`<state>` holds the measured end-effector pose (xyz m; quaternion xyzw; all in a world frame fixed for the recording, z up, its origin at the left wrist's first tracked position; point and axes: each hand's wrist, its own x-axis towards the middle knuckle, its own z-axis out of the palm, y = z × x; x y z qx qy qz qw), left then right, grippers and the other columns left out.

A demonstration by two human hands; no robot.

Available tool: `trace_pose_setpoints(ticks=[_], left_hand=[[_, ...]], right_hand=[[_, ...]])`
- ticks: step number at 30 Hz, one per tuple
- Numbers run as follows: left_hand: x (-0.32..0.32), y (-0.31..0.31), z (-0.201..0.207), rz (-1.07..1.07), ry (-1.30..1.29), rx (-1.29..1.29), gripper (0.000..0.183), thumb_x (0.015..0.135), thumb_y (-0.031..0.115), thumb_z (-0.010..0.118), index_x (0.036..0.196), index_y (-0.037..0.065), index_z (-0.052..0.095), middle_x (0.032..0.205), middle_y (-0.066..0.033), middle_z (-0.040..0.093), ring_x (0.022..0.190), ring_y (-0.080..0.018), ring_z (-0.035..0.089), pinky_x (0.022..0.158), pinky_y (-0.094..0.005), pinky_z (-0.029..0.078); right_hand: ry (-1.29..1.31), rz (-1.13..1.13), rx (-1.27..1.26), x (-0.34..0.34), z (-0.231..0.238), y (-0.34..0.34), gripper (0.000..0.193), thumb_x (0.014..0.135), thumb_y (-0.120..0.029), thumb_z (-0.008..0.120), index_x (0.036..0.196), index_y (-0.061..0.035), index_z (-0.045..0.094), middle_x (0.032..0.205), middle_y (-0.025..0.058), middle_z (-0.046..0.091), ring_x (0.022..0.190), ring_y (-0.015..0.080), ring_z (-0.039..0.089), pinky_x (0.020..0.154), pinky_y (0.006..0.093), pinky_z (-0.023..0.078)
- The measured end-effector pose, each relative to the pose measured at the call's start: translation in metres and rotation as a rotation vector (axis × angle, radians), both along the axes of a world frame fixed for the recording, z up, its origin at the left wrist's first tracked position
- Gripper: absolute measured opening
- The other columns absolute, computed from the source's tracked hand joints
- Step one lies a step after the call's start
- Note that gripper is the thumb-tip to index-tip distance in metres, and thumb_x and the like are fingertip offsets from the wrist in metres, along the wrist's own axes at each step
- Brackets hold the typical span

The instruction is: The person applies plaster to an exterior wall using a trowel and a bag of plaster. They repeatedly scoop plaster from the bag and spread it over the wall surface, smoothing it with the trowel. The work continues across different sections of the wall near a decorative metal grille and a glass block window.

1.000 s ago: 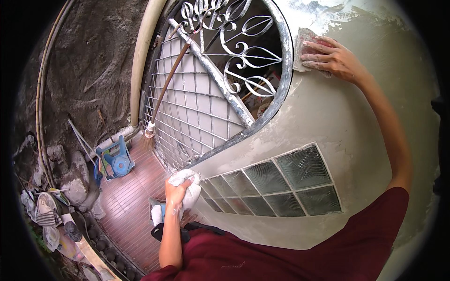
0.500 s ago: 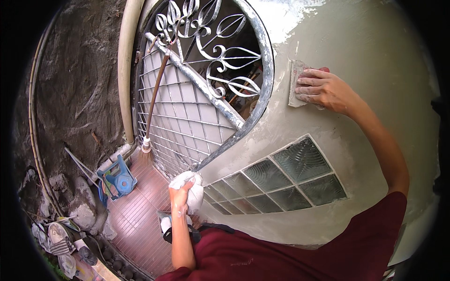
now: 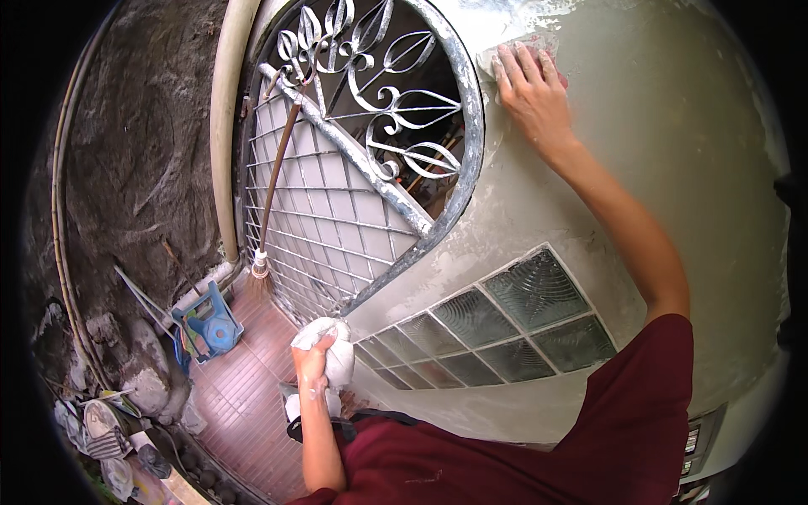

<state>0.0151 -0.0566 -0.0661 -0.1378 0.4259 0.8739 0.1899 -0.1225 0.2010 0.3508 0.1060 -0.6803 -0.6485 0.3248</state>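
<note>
High on the grey-plastered wall (image 3: 665,177), my right hand (image 3: 532,97) presses a plastering trowel (image 3: 544,42), a flat smeared plate with a bit of red at its grip. My fingers hide most of the grip. The trowel lies beside the top right of the arched gate's frame, at the edge of a bright white patch of wall. Low in front of my body, my left hand (image 3: 310,364) grips a crumpled white bag (image 3: 339,360), bulging and closed in my fist. White smears mark that hand and wrist.
A metal gate (image 3: 337,194) with scrollwork has a broom (image 3: 278,181) against it. Glass blocks (image 3: 474,318) sit in the wall below my right arm. A blue plastic stool (image 3: 220,326) stands on the tiled floor (image 3: 244,404). Rubble and a shoe (image 3: 105,427) lie at the lower left.
My right hand has slid the trowel up and slightly left along the wall, from beside the gate's arch to the white patch. My left hand keeps its hold on the bag.
</note>
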Motion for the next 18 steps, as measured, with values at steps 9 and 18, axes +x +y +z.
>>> trace_pose_setpoints(ticks=[9,18], left_hand=[[-0.006,0.011,0.008,-0.027,-0.018,0.1,0.03,0.076,-0.009,0.064,0.106,-0.007,0.066,0.097,-0.0139,0.071,0.087,-0.0236,0.07,0.079,-0.0331,0.057],[-0.003,-0.01,-0.005,0.045,-0.043,0.139,0.031,0.076,-0.009,0.064,0.107,-0.006,0.066,0.098,-0.0137,0.071,0.086,-0.0236,0.07,0.079,-0.0338,0.057]], right_hand=[[-0.239,-0.301,-0.066,0.08,-0.083,0.018,0.05,0.087,-0.016,0.053,0.134,0.0024,0.053,0.144,0.0187,0.048,0.134,0.0306,0.045,0.117,0.0411,0.029],[-0.056,-0.002,-0.09,0.05,-0.017,-0.022,0.049,0.087,-0.019,0.056,0.131,0.0004,0.054,0.139,0.0152,0.052,0.132,0.0273,0.047,0.115,0.04,0.031]])
